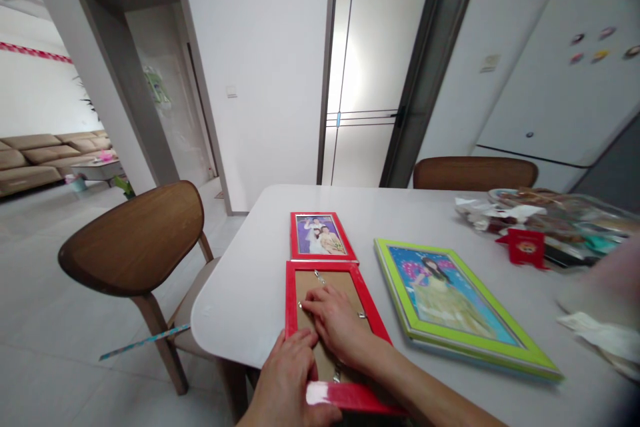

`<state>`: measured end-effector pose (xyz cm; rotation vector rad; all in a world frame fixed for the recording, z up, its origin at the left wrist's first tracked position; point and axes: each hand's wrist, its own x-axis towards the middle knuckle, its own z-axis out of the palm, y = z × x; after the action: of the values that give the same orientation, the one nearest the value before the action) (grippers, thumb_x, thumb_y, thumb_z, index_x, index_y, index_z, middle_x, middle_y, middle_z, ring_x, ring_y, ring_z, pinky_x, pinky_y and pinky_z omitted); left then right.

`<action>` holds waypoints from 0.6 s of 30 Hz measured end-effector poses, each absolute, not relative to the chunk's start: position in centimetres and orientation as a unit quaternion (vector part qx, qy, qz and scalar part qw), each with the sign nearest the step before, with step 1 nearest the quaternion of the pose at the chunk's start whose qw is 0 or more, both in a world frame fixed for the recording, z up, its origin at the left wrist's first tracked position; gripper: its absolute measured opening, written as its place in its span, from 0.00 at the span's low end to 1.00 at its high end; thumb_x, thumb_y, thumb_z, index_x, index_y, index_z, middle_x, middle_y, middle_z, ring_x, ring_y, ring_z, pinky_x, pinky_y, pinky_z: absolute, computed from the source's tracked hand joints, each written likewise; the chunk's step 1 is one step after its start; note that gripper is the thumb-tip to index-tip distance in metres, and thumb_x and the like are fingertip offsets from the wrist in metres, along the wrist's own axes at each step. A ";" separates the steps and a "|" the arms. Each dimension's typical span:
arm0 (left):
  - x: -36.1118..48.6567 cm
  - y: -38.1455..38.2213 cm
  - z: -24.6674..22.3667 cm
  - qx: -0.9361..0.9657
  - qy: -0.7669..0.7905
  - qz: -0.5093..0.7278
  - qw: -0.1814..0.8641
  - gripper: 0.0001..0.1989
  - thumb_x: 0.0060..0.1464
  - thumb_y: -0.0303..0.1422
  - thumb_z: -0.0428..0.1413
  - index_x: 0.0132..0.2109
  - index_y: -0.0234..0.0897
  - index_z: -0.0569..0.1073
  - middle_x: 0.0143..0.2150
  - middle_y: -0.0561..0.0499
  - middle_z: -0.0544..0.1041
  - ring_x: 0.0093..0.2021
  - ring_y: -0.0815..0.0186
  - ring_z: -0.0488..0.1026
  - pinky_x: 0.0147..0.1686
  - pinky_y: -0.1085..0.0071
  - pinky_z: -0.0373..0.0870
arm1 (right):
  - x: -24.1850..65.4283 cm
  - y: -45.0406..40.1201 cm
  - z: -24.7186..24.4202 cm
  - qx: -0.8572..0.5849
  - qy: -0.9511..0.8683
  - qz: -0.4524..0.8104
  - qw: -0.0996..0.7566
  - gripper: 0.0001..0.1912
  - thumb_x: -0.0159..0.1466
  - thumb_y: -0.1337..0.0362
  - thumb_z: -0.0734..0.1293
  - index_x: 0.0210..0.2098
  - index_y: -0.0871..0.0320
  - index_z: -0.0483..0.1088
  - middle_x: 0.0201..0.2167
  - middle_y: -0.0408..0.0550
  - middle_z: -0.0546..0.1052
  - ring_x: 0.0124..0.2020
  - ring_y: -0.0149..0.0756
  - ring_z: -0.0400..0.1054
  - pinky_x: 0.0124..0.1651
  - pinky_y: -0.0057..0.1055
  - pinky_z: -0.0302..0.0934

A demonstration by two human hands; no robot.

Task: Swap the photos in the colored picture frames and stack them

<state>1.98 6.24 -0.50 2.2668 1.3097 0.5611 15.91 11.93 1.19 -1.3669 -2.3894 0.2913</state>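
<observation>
A red picture frame (294, 280) lies face down near the table's front edge, its brown backing board (345, 280) showing. Small metal clips (362, 315) sit around the board's edge. My left hand (290, 373) grips the frame's near left corner, thumb by the bottom bar and fingers over the left side. Across the board reaches my right hand (333, 320), its bent fingertips pressed together at the left clip (300, 305). Just beyond lies a second red frame (294, 237), face up with a wedding photo. A lime green frame (410, 320) with a portrait lies to the right.
The white table (240, 307) has a rounded left corner. Wooden chairs stand at the left (145, 240) and far side (475, 173). Plastic-wrapped items (575, 213), crumpled tissue (495, 213) and a small red card (526, 248) crowd the table's right side.
</observation>
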 end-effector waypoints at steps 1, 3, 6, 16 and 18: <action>2.0 6.3 -0.5 0.822 0.478 0.206 0.231 0.17 0.26 0.33 0.65 0.28 0.37 0.69 0.53 0.46 0.66 0.53 0.57 0.60 0.53 0.59 0.52 | 15.9 11.7 1.3 -0.482 -0.847 0.110 0.194 0.14 0.58 0.72 0.56 0.35 0.54 0.70 0.36 0.45 0.70 0.38 0.33 0.57 0.41 0.31 0.48; 2.1 6.3 -0.4 0.821 0.478 0.209 0.233 0.18 0.25 0.33 0.65 0.28 0.37 0.69 0.52 0.46 0.66 0.53 0.57 0.61 0.53 0.59 0.53 | 15.8 11.2 1.5 -0.482 -0.844 0.119 0.203 0.14 0.57 0.72 0.57 0.35 0.53 0.70 0.35 0.44 0.69 0.38 0.33 0.57 0.40 0.31 0.47; 2.1 6.5 -0.3 0.823 0.477 0.201 0.234 0.18 0.25 0.33 0.65 0.29 0.37 0.70 0.52 0.45 0.66 0.53 0.56 0.60 0.52 0.58 0.53 | 15.8 11.1 1.7 -0.476 -0.847 0.121 0.203 0.13 0.58 0.70 0.56 0.32 0.54 0.71 0.34 0.45 0.70 0.38 0.33 0.57 0.40 0.31 0.47; 2.0 7.0 -0.7 0.842 0.463 0.162 0.224 0.18 0.29 0.39 0.64 0.29 0.37 0.69 0.53 0.43 0.65 0.54 0.54 0.59 0.53 0.54 0.52 | 17.7 17.1 0.8 -0.645 -0.726 0.090 0.220 0.12 0.58 0.63 0.57 0.28 0.61 0.70 0.28 0.51 0.73 0.31 0.35 0.65 0.31 0.28 0.53; 1.8 7.1 -0.7 0.847 0.458 0.162 0.216 0.17 0.31 0.39 0.63 0.30 0.38 0.69 0.53 0.44 0.65 0.54 0.54 0.60 0.53 0.53 0.52 | 17.8 17.9 0.5 -0.670 -0.704 0.084 0.218 0.11 0.57 0.62 0.58 0.28 0.60 0.70 0.28 0.51 0.74 0.31 0.36 0.66 0.30 0.29 0.52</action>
<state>1.82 7.07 -0.67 2.3474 1.2696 0.4497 17.83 17.86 0.51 -1.8554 -1.9495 0.2325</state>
